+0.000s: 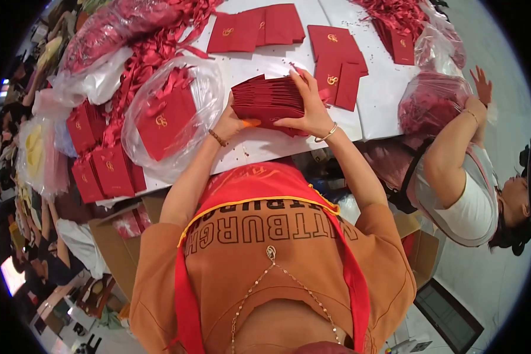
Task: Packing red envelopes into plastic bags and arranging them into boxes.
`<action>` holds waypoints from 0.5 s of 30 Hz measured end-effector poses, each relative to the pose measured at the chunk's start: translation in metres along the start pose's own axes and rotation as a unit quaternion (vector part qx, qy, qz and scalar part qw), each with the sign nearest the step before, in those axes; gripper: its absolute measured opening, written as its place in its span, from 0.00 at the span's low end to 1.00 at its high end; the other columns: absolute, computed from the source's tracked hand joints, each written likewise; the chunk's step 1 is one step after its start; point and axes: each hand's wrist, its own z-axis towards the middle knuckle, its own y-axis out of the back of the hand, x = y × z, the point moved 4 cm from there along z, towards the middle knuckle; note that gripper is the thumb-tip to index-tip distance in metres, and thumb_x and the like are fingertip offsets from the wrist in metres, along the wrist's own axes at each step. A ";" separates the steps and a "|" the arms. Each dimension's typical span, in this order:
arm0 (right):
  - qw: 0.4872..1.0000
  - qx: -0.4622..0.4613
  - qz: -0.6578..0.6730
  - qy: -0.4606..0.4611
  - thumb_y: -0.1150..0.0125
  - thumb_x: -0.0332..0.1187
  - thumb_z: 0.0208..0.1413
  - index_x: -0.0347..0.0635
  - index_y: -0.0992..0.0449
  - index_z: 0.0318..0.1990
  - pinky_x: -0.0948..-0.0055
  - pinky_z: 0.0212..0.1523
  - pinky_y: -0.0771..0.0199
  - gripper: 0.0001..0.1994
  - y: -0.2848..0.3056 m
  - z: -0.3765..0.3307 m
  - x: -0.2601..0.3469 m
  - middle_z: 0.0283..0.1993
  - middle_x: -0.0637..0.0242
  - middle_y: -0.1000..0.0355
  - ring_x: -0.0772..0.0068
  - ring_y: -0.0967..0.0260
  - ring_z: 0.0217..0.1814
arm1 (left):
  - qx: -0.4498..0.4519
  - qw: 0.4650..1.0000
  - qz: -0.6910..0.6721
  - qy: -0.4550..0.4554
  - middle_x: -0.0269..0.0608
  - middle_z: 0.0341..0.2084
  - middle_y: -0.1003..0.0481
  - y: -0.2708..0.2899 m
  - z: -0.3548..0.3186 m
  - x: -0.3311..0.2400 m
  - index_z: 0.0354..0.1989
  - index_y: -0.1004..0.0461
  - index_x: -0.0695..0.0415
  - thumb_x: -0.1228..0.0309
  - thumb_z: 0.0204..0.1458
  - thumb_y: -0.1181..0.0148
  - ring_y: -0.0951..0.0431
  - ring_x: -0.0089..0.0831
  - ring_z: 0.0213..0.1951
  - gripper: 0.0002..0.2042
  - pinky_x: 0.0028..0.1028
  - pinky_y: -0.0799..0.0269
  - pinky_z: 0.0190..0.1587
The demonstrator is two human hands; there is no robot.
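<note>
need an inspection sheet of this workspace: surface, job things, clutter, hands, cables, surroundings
Surface: white table, small dark specks scattered on it
Job's things: stack of red packets between the hands; loose packets lie beyond it
Clutter: tangled red ribbons and a clear plastic bag to the left
Hands: left hand and right hand hold the stack at opposite ends
Cables: nothing seen
Surroundings: co-worker at right; open cardboard box at lower left

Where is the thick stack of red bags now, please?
In the head view, the thick stack of flat red paper bags is above centre, between the left hand and right hand, over the white table.
</note>
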 end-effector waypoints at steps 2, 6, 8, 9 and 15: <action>0.999 -0.015 -0.010 0.038 0.26 0.46 0.23 0.41 0.57 0.61 0.62 0.62 0.59 0.55 0.003 -0.006 0.008 0.63 0.47 0.66 0.50 0.66 0.66 | 0.012 1.000 -0.010 0.015 0.37 0.48 0.38 0.001 -0.006 0.006 0.53 0.49 0.56 0.85 0.28 0.33 0.37 0.27 0.50 0.40 0.26 0.39 0.52; 0.995 -0.032 -0.016 0.091 0.26 0.47 0.22 0.43 0.64 0.62 0.58 0.63 0.63 0.60 -0.007 -0.019 0.009 0.65 0.45 0.75 0.46 0.75 0.67 | 0.036 0.998 0.042 0.023 0.37 0.47 0.38 -0.001 -0.014 0.009 0.51 0.48 0.58 0.82 0.28 0.31 0.37 0.27 0.49 0.39 0.26 0.39 0.51; 0.994 -0.019 -0.036 0.101 0.27 0.48 0.22 0.45 0.64 0.62 0.57 0.62 0.62 0.60 -0.011 -0.026 0.010 0.64 0.44 0.76 0.45 0.75 0.67 | 0.024 0.993 0.111 -0.028 0.37 0.46 0.38 -0.004 -0.019 0.000 0.50 0.45 0.58 0.80 0.29 0.32 0.37 0.26 0.48 0.36 0.25 0.39 0.51; 0.993 -0.024 -0.049 0.105 0.26 0.48 0.22 0.46 0.64 0.62 0.57 0.62 0.62 0.60 -0.011 -0.030 0.012 0.64 0.43 0.76 0.44 0.74 0.67 | 0.015 0.980 0.179 -0.081 0.36 0.45 0.37 -0.007 -0.020 -0.007 0.49 0.43 0.59 0.79 0.30 0.32 0.36 0.26 0.48 0.34 0.25 0.38 0.50; 0.962 0.146 -0.230 -0.035 0.30 0.51 0.22 0.42 0.45 0.57 0.57 0.61 0.61 0.49 0.001 -0.024 0.031 0.53 0.56 0.43 0.52 0.56 0.62 | -0.046 0.999 0.024 -0.016 0.35 0.36 0.30 -0.007 -0.024 0.009 0.42 0.35 0.59 0.77 0.36 0.35 0.32 0.21 0.41 0.22 0.22 0.36 0.46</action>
